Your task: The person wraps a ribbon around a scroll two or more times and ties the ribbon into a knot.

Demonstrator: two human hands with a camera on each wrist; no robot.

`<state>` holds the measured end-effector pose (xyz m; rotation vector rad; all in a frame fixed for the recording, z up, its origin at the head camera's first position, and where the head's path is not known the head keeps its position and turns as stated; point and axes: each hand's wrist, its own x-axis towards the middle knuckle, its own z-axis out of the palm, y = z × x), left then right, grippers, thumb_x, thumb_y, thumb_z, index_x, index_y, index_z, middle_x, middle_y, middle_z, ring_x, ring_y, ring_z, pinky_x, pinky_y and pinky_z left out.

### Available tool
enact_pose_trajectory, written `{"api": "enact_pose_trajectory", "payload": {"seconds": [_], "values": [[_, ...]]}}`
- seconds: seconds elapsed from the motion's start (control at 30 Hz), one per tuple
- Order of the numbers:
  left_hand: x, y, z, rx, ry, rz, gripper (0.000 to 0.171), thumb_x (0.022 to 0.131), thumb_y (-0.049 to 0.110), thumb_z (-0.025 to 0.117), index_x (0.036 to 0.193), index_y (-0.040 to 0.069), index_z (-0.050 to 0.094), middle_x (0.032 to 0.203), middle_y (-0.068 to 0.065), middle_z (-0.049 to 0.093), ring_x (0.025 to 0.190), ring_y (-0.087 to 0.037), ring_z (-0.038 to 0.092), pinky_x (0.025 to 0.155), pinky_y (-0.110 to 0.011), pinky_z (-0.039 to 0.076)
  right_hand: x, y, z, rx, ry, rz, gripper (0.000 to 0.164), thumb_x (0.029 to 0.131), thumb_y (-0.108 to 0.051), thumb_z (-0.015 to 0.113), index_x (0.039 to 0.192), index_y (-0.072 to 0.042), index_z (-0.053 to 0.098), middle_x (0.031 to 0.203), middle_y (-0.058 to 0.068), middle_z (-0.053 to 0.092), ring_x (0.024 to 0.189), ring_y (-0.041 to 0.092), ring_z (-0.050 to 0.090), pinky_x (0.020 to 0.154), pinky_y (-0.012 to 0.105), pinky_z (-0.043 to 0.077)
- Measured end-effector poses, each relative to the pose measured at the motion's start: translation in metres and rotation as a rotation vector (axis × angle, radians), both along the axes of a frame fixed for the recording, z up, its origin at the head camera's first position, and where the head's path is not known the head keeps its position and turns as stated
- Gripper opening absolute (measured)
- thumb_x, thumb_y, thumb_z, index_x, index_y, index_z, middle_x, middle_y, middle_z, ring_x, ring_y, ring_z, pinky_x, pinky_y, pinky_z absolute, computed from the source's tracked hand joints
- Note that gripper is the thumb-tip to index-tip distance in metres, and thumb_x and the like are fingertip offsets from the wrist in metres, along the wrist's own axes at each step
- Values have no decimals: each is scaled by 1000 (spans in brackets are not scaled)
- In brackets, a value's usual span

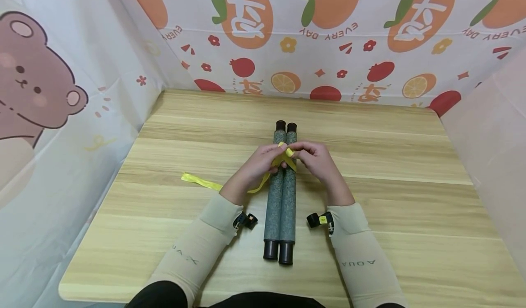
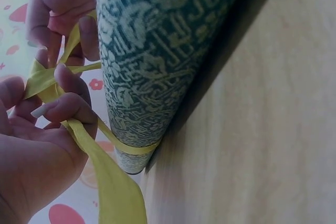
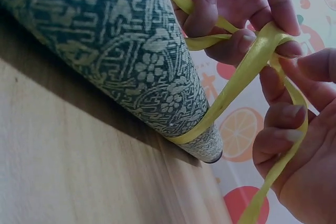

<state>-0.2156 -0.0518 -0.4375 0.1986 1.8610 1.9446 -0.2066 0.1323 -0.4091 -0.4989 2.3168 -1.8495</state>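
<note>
Two scroll rolls in green patterned cloth with dark end caps, a left roll (image 1: pixel 273 212) and a right roll (image 1: pixel 289 212), lie side by side on the table. A yellow ribbon (image 2: pixel 113 182) passes around them, and its strands cross above the rolls. My left hand (image 1: pixel 265 158) pinches the ribbon over the left roll, with curled fingers around a strand in the left wrist view. Opposite it, my right hand (image 1: pixel 314 158) pinches a ribbon loop between thumb and fingers. Whether a knot sits under the fingers is hidden.
A loose ribbon tail (image 1: pixel 201 181) stretches left across the wooden table (image 1: pixel 390 235). Behind the table hangs a fruit-printed cloth (image 1: pixel 304 56), and a bear-printed cloth (image 1: pixel 41 70) covers the left side. Small cameras sit at both wrists.
</note>
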Motion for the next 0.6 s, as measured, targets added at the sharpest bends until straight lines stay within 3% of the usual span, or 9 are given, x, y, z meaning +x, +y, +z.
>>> {"api": "enact_pose_trajectory", "payload": {"seconds": [0.13,0.3,0.43,0.6], "values": [[0,0,1,6,-12,2,46,94,46,49,109,5,65,93,-5,60,76,-17,54,59,-24,36,1,1,1,-37,-7,13,23,89,-4,56,108,3,67,74,9,59,54,13,41,49,24,36],[0,0,1,21,-26,13,38,95,39,52,106,5,65,94,-6,61,76,-17,54,60,-24,36,2,2,1,-14,25,10,23,86,-7,64,106,4,67,102,20,67,78,21,55,63,23,46],[-1,1,1,30,-20,15,34,95,36,53,102,5,66,88,-4,60,76,-18,53,59,-24,36,2,2,-1,18,42,4,25,84,-9,68,106,2,67,107,21,66,87,26,57,69,27,48],[0,1,0,22,-4,11,37,95,40,52,99,6,66,84,-3,60,75,-18,53,57,-24,35,0,1,-4,14,80,31,26,83,-9,69,108,-1,66,109,20,66,95,20,58,82,43,48]]}}
